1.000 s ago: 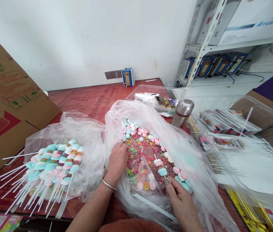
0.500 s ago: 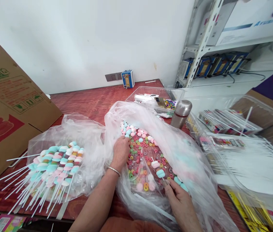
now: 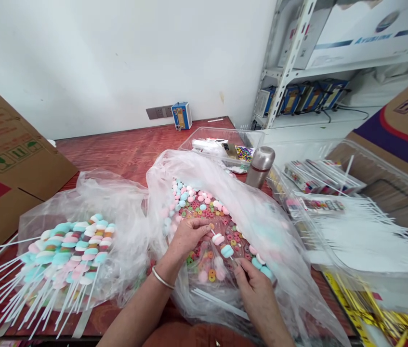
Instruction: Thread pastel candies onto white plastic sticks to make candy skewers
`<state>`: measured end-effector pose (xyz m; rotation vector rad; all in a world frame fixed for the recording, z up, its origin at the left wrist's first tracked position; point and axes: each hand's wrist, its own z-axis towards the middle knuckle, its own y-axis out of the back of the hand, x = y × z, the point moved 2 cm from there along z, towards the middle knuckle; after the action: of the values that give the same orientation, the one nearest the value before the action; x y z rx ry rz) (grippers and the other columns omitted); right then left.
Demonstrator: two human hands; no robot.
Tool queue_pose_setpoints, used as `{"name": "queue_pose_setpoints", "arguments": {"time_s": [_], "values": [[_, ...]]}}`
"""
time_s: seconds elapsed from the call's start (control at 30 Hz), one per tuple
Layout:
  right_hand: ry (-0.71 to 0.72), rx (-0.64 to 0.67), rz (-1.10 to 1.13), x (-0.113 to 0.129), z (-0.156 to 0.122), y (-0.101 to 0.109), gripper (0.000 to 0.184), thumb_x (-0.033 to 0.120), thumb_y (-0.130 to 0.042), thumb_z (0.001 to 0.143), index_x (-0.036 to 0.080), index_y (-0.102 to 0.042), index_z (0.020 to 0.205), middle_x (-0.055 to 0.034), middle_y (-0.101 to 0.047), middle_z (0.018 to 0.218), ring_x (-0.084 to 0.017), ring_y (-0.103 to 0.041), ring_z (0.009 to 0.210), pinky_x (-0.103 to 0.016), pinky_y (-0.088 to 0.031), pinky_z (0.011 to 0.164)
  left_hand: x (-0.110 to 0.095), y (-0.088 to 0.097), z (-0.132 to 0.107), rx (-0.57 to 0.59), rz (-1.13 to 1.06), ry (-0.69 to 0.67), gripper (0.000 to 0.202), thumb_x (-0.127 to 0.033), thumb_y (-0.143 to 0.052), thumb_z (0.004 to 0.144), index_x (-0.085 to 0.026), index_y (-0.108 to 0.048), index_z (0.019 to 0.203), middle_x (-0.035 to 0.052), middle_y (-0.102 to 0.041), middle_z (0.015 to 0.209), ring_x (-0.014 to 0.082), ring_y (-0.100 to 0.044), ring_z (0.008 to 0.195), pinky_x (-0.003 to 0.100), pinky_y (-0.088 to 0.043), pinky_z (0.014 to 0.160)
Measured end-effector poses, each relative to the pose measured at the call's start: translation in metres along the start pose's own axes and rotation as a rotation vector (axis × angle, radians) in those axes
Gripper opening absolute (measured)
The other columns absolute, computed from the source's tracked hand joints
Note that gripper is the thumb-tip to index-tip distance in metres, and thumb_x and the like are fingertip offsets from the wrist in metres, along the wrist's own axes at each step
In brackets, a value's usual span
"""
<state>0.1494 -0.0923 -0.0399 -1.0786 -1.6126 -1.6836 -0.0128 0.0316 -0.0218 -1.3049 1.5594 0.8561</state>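
My right hand [image 3: 256, 284] pinches the lower end of a white stick threaded with a blue marshmallow [image 3: 227, 250] and a pink-and-white marshmallow [image 3: 218, 239], with a ring candy partly visible between them. At the stick's upper tip, my left hand [image 3: 191, 236] holds a small orange gummy ring [image 3: 211, 226] between thumb and fingers. Below both hands, an open clear plastic bag [image 3: 261, 217] contains loose gummy rings [image 3: 232, 237] in several colours. Loose pink, white and blue marshmallows [image 3: 184, 193] lie along its far and right sides.
Finished marshmallow skewers [image 3: 70, 250] lie piled on plastic at left, sticks pointing toward me. A steel flask [image 3: 260, 166] stands behind the bag beside a clear bin [image 3: 189, 140]. White sticks [image 3: 355, 241] fill a tub at right. A cardboard box [image 3: 12, 159] stands far left.
My left hand has come from the far-left candies toward me and right, bringing an orange gummy ring to the stick's tip. The right hand still holds the stick. The view has shifted slightly right.
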Motion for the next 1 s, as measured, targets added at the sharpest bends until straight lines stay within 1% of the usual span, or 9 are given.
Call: {"name": "queue_pose_setpoints", "arguments": {"time_s": [0.17, 0.33, 0.4, 0.5, 0.6, 0.67, 0.77, 0.87, 1.0], "values": [[-0.001, -0.04, -0.004, -0.008, -0.002, -0.002, 0.039, 0.044, -0.039, 0.092, 0.019, -0.066, 0.077, 0.0005, -0.06, 0.062, -0.017, -0.052, 0.058, -0.024, -0.038, 0.056, 0.002, -0.002, -0.003, -0.033, 0.005, 0.065, 0.021, -0.03, -0.08, 0.068, -0.015, -0.074, 0.081, 0.0013, -0.071, 0.066, 0.0103, -0.064, 0.057, 0.021, -0.053, 0.057], [-0.006, -0.03, -0.048, -0.004, -0.001, 0.002, 0.04, 0.045, -0.037, 0.093, 0.02, -0.065, 0.077, 0.0001, -0.061, 0.061, -0.016, -0.053, 0.056, -0.024, -0.038, 0.055, -0.001, -0.01, -0.011, -0.064, 0.104, 0.003, 0.022, -0.031, -0.077, 0.072, -0.014, -0.074, 0.085, 0.002, -0.072, 0.068, 0.0119, -0.064, 0.058, 0.022, -0.053, 0.057], [0.003, -0.036, -0.051, 0.0, -0.001, 0.006, 0.04, 0.045, -0.038, 0.092, 0.021, -0.064, 0.075, -0.0009, -0.063, 0.063, -0.017, -0.056, 0.058, -0.023, -0.04, 0.056, -0.001, -0.013, -0.012, -0.083, 0.102, -0.01, 0.023, -0.033, -0.076, 0.073, -0.014, -0.073, 0.085, 0.0033, -0.072, 0.07, 0.0131, -0.066, 0.06, 0.023, -0.053, 0.057], [0.021, -0.053, -0.053, 0.006, -0.002, 0.01, 0.039, 0.044, -0.038, 0.092, 0.021, -0.063, 0.073, -0.0017, -0.064, 0.063, -0.017, -0.058, 0.058, -0.023, -0.041, 0.056, 0.001, -0.014, -0.01, -0.096, 0.076, 0.008, 0.025, -0.036, -0.076, 0.073, -0.014, -0.072, 0.084, 0.0044, -0.072, 0.071, 0.0137, -0.066, 0.061, 0.023, -0.053, 0.058], [0.03, -0.047, -0.047, 0.008, -0.002, 0.01, 0.039, 0.044, -0.037, 0.092, 0.021, -0.063, 0.074, -0.0018, -0.065, 0.063, -0.017, -0.058, 0.058, -0.023, -0.042, 0.056, 0.004, -0.015, -0.009, -0.108, 0.059, 0.021, 0.027, -0.037, -0.076, 0.073, -0.013, -0.071, 0.086, 0.0046, -0.072, 0.073, 0.0138, -0.066, 0.061, 0.024, -0.053, 0.058], [0.027, -0.045, -0.05, 0.007, -0.002, 0.009, 0.039, 0.044, -0.038, 0.092, 0.021, -0.063, 0.073, -0.0021, -0.065, 0.064, -0.018, -0.058, 0.058, -0.023, -0.042, 0.055, 0.006, -0.015, -0.009, -0.096, 0.058, -0.002, 0.025, -0.035, -0.075, 0.073, -0.013, -0.071, 0.085, 0.0049, -0.072, 0.075, 0.0145, -0.066, 0.064, 0.024, -0.053, 0.06], [0.018, -0.043, -0.048, 0.004, -0.002, 0.008, 0.038, 0.044, -0.038, 0.091, 0.021, -0.062, 0.072, -0.0031, -0.067, 0.065, -0.018, -0.059, 0.059, -0.024, -0.042, 0.056, 0.007, -0.017, -0.01, -0.091, 0.1, -0.097, 0.018, -0.03, -0.073, 0.074, -0.014, -0.07, 0.082, 0.0048, -0.073, 0.075, 0.0156, -0.067, 0.068, 0.025, -0.053, 0.064], [0.012, -0.016, -0.051, -0.001, -0.003, 0.008, 0.037, 0.044, -0.04, 0.091, 0.021, -0.062, 0.072, -0.0028, -0.067, 0.065, -0.018, -0.059, 0.059, -0.024, -0.042, 0.057, 0.007, -0.02, -0.014, -0.083, 0.185, -0.271, 0.014, -0.027, -0.066, 0.08, -0.015, -0.069, 0.086, 0.0048, -0.073, 0.08, 0.0159, -0.067, 0.072, 0.026, -0.053, 0.067], [-0.019, 0.019, -0.013, -0.005, -0.004, 0.006, 0.034, 0.045, -0.042, 0.091, 0.021, -0.063, 0.078, -0.0016, -0.065, 0.068, -0.018, -0.058, 0.062, -0.024, -0.043, 0.06, 0.005, -0.028, -0.024, -0.103, 0.385, -0.492, 0.014, -0.02, -0.059, 0.085, -0.019, -0.07, 0.093, 0.004, -0.074, 0.088, 0.0158, -0.068, 0.078, 0.026, -0.052, 0.073]]}}
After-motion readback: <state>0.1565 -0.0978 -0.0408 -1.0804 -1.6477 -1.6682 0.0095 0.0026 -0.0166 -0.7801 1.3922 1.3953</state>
